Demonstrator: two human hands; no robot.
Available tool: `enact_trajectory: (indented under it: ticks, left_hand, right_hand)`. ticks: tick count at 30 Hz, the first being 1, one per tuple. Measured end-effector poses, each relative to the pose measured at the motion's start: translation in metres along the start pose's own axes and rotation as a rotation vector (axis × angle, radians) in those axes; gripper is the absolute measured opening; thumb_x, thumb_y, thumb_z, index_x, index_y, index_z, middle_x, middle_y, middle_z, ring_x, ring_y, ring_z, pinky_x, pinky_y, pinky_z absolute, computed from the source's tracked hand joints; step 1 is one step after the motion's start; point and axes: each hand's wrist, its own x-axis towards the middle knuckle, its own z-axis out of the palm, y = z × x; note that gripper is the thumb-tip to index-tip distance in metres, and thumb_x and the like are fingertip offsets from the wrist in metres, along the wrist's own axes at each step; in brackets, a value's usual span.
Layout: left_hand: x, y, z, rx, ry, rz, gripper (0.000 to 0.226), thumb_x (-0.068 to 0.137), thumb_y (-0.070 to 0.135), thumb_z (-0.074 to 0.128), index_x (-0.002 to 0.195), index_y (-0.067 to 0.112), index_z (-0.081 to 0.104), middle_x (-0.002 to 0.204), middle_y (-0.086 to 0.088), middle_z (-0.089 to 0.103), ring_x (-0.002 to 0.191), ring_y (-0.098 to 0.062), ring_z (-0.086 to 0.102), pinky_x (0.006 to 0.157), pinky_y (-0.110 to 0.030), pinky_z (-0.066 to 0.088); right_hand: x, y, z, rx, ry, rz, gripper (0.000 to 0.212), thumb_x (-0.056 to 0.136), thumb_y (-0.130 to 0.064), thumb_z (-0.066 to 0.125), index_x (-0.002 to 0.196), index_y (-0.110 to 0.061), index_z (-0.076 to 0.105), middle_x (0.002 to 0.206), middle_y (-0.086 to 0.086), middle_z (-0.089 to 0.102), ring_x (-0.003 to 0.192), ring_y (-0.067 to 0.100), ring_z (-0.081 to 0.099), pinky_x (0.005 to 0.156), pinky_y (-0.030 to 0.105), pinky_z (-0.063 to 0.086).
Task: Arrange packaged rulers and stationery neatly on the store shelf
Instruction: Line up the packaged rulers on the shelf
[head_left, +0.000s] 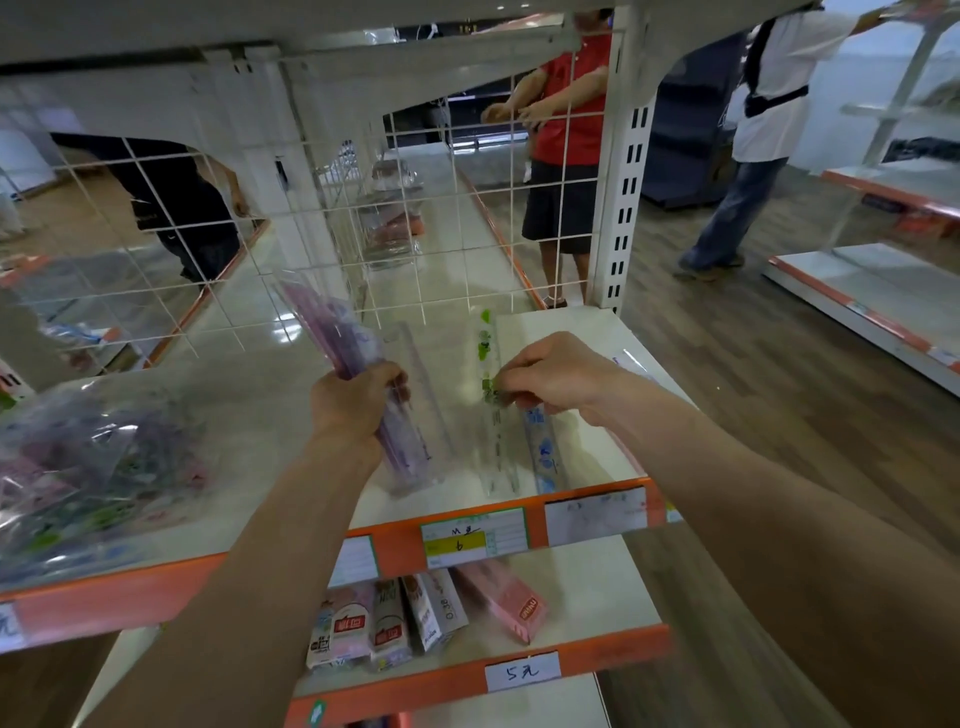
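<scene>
Left hand (358, 402) grips a bundle of purple packaged rulers (337, 343) above the shelf (582, 332); right hand (550, 374) pinches a green-printed ruler (488, 364).

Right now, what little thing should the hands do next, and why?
Probably the right hand should nudge the green ruler parallel to the blue ruler: its fingers pinch it, and the left hand is busy gripping the purple rulers.

Yellow price tag (470, 544) on the upper orange rail (395, 546) reads "6". Below that tag, a white label (522, 671) on the lower rail (613, 653) reads "5元". The pen pack (435, 609) just above that label shows "0.38".
</scene>
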Motion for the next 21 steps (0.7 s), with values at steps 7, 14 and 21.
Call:
enact_trajectory:
  ticks: [7, 14, 21]
  left_hand:
    - [-0.011, -0.001, 0.009, -0.023, -0.064, -0.038, 0.013, 0.081, -0.005, 0.059, 0.072, 0.004, 0.060, 0.047, -0.002, 0.060, 0.044, -0.013, 0.056, 0.045, -0.021, 0.048]
    - [-0.013, 0.000, 0.010, 0.015, -0.071, -0.041, 0.013, 0.082, -0.002, 0.061, 0.072, 0.005, 0.061, 0.048, 0.000, 0.061, 0.043, -0.011, 0.057, 0.048, -0.023, 0.049]
    - [-0.015, -0.002, 0.015, -0.003, -0.101, -0.065, 0.010, 0.083, -0.002, 0.060, 0.076, 0.005, 0.061, 0.051, -0.002, 0.061, 0.044, -0.012, 0.057, 0.050, -0.024, 0.050]
  right_hand:
    - [0.003, 0.002, 0.009, -0.147, -0.020, 0.020, 0.014, 0.083, -0.014, 0.069, 0.091, -0.003, 0.072, 0.068, 0.002, 0.064, 0.056, 0.008, 0.056, 0.041, 0.013, 0.039]
    - [-0.022, 0.011, 0.000, -0.894, 0.248, -0.178, 0.020, 0.090, -0.027, 0.054, 0.103, -0.016, 0.065, 0.103, 0.001, 0.062, 0.096, 0.021, 0.058, 0.072, 0.027, 0.041]
    - [-0.049, 0.037, 0.009, -1.023, 0.218, -0.264, 0.035, 0.095, -0.043, 0.040, 0.108, -0.019, 0.061, 0.112, 0.003, 0.056, 0.106, 0.024, 0.049, 0.085, 0.035, 0.036]
